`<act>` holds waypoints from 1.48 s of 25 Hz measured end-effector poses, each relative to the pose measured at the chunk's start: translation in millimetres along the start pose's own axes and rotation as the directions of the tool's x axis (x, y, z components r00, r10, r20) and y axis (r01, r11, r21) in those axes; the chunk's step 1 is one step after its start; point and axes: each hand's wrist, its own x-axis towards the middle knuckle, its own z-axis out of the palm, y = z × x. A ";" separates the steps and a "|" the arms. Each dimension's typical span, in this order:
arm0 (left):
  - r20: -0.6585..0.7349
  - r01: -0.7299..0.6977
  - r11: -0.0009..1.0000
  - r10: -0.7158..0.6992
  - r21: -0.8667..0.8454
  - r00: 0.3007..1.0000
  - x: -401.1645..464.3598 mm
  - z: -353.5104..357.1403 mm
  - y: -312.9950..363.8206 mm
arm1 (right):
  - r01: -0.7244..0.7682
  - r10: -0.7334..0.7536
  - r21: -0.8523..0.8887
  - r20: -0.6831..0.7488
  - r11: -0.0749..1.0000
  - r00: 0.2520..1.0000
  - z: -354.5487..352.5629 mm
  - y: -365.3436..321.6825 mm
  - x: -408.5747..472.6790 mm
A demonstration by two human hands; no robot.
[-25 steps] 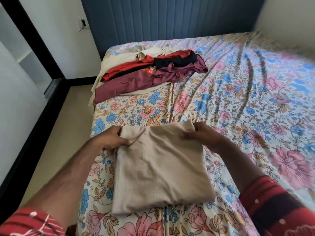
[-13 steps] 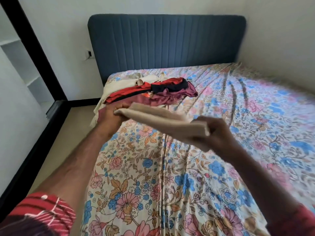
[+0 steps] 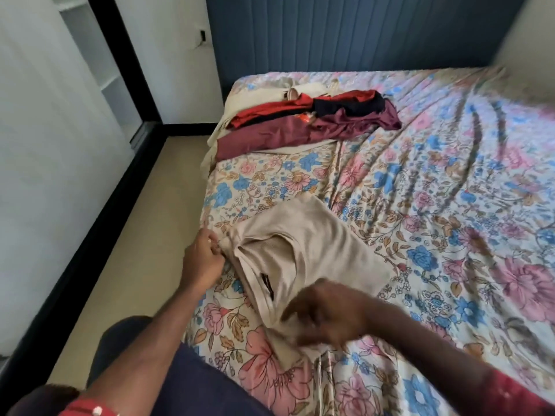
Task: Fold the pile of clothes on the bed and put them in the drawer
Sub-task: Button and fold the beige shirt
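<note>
A folded beige garment point(image 3: 312, 244) lies on the floral bed sheet point(image 3: 450, 205) near the bed's left edge, collar side up with a dark label showing. My left hand point(image 3: 202, 256) pinches the garment's left corner. Over its near end my right hand point(image 3: 324, 313) hovers, blurred, fingers loosely curled and holding nothing that I can see. Near the headboard lies the pile of clothes point(image 3: 303, 121): maroon, red, black and cream pieces.
The blue padded headboard point(image 3: 345, 34) stands at the back. A strip of beige floor point(image 3: 132, 235) runs along the bed's left side, bounded by a black-framed wardrobe front point(image 3: 75, 205). No drawer is in view.
The beige garment, held up in the air by both hands half a second ago, now lies on the sheet near the left edge, turned over. My right hand has let go.
</note>
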 end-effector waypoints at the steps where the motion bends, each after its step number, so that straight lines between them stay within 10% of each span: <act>1: 0.006 0.039 0.999 -0.039 -0.016 0.999 -16.6 -0.8 0.8 | 0.014 -0.014 0.020 -0.032 1.000 0.999 -20.1 3.8 11.0; 5: 0.255 0.274 0.942 -0.221 -0.196 0.941 -67.8 2.0 19.2 | -0.058 -0.007 -0.269 -0.233 0.961 0.972 -87.6 53.8 94.2; 14: 0.613 0.622 0.738 -0.372 -0.260 0.697 -129.5 12.4 36.0 | -0.222 0.289 -0.431 0.095 0.875 0.953 -99.4 59.9 183.6; 19: 0.526 0.527 0.792 -0.320 -0.308 0.788 -167.1 44.3 41.7 | -0.185 0.232 -0.416 0.065 0.890 0.971 -101.3 52.1 169.3; 23: 0.329 0.420 0.753 -0.282 -0.507 0.901 -143.5 39.5 32.0 | -0.211 0.157 -0.227 -0.234 0.951 0.960 -138.4 46.4 111.8; 27: 0.172 0.137 0.705 -0.022 -0.696 0.985 -104.8 12.3 81.7 | -0.109 0.178 0.142 -0.698 0.984 0.693 -164.3 46.8 -19.8; 31: 0.037 -0.082 0.536 0.208 -0.840 0.977 -89.3 17.4 168.4 | 0.127 0.413 0.495 -0.820 0.860 0.397 -119.3 37.9 -172.6; 37: 0.218 -0.265 0.547 0.663 -0.794 0.716 -157.1 123.4 287.4 | 0.274 0.713 0.693 -0.700 0.667 0.037 -10.3 22.3 -357.5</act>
